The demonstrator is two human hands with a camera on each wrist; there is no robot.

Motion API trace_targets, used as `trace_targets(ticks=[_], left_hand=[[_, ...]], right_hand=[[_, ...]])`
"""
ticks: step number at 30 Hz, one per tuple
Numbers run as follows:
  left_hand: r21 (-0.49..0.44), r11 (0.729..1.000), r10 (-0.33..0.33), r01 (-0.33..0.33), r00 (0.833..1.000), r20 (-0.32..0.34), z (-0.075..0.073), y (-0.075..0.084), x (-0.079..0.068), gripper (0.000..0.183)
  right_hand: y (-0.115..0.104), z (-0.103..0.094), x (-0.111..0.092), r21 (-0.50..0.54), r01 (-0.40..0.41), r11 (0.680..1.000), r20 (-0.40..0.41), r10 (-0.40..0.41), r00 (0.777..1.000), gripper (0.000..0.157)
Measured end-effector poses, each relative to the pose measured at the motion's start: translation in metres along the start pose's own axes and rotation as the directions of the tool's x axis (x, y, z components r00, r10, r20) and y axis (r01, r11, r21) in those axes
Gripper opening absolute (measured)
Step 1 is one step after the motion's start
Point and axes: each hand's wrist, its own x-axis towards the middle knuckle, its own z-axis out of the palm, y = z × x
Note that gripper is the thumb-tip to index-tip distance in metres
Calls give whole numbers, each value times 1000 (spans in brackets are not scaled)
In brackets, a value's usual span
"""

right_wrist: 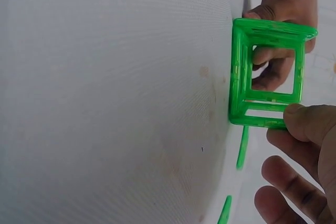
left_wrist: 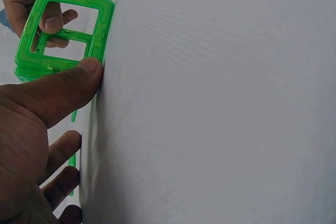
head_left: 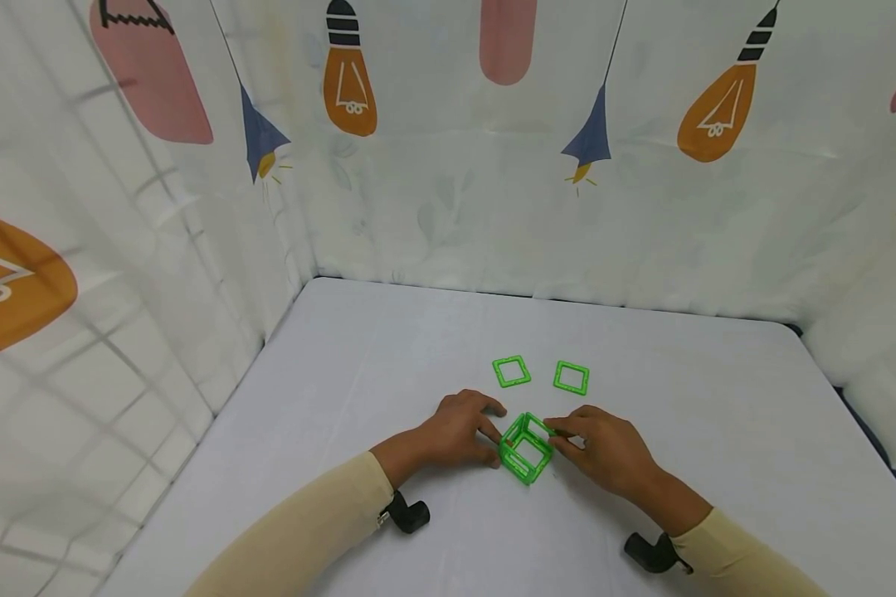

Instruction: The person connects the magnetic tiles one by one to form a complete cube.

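Note:
A box of green see-through square frames, like magnetic tiles (head_left: 518, 468), stands on the white table (head_left: 388, 340) between the hands. Its upper side looks uncovered in the head view. My left hand (head_left: 457, 431) holds its left side, with the thumb (left_wrist: 86, 74) pressed at a lower corner and the index finger behind a wall. From the right, my right hand (head_left: 611, 448) pinches the top edge of a wall between thumb (right_wrist: 299, 116) and index finger. The other right fingers are spread apart from the box. Two loose green square frames, a left one (head_left: 506, 360) and a right one (head_left: 571, 390), lie flat beyond the hands.
A pale curtain (head_left: 448, 182) printed with lamps and bulbs rises behind the table's far edge and along its left side. Black wrist devices, one left (head_left: 409, 516) and one right (head_left: 651, 554), jut from the beige sleeves near the tabletop.

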Motion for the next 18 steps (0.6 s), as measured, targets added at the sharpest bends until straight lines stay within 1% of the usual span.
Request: trace_targets(ticks=[6, 13, 18], left_hand=[[-4, 1000, -6, 6, 1000, 3, 0, 0, 0, 26], [-12, 1000, -6, 6, 1000, -2, 0, -1, -1, 26], [-15, 1000, 8, -9, 1000, -8, 0, 0, -2, 26]], right_hand=[[-1, 1, 0, -13, -4, 1000, 11, 4, 1000, 32], [-3, 1, 0, -31, -63, 998, 50, 64, 997, 35], [-5, 1, 0, -31, -110, 993, 79, 112, 991, 45]])
